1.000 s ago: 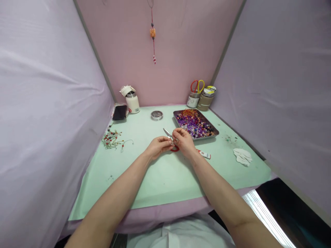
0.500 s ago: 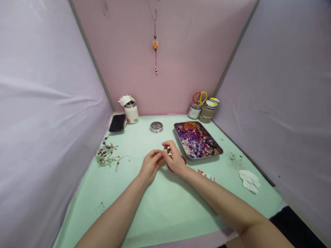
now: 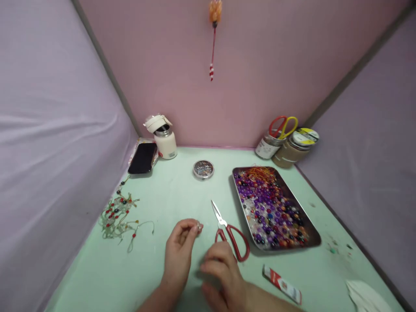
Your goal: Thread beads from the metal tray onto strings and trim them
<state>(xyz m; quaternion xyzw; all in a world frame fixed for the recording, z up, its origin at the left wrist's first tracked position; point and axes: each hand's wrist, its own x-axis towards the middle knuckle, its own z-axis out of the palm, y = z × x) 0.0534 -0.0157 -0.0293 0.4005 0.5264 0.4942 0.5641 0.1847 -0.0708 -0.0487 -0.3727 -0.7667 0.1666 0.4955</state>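
My left hand (image 3: pixel 178 251) is closed in a pinch, with a few small clear and pinkish beads (image 3: pixel 199 226) showing at its thumb and fingertips. To its right my right hand (image 3: pixel 222 275) is loosely curled, thumb and fingers apart, slightly blurred; nothing shows in it. Just beyond the right hand lie red-handled scissors (image 3: pixel 238 245), blades pointing away, their near handle partly covered by the fingers. A metal tray (image 3: pixel 308 221) of purple, clear, dark and orange beads (image 3: pixel 264 203) stands to the right, orange thread (image 3: pixel 261 174) at its far end.
A red-and-white tube (image 3: pixel 282 284) lies right of my right hand, near a white cloth (image 3: pixel 365 297). Strung beads (image 3: pixel 118 212), a phone (image 3: pixel 143 158) and a white flask (image 3: pixel 166 145) are left. Behind stand a round tin (image 3: pixel 203 169) and jars (image 3: pixel 290 149). A beaded ornament (image 3: pixel 213 43) hangs above.
My hands have come apart and nearer to me, the right hand moving away from the left. The view has tipped down and closer, and the scissors and tube now show more fully.
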